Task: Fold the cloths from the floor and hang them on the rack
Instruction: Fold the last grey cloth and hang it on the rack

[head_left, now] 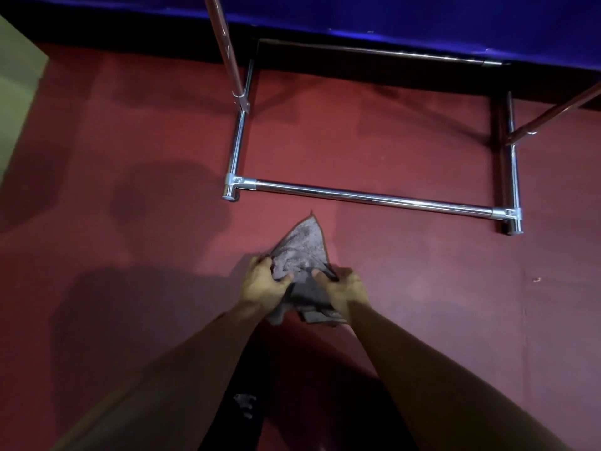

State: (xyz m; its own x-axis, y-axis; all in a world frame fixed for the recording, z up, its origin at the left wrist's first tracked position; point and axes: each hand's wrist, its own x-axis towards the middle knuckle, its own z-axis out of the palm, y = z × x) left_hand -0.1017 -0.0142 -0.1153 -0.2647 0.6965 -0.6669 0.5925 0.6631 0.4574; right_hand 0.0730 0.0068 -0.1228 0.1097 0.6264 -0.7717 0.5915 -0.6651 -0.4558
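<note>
Both of my hands are closed on one grey cloth [300, 255], held up in front of me above the red floor [422, 288]. Left hand [265, 283] grips its left edge, thumb pressed into the fabric; right hand [341, 288] pinches the bunched middle and right side. One pointed corner of the cloth sticks up away from me, and crumpled folds hang below my wrists. Just beyond that corner stands the chrome rack [374, 196], its base bars resting on the floor against a blue wall [422, 17]. My dark trouser legs [247, 385] show between my forearms.
</note>
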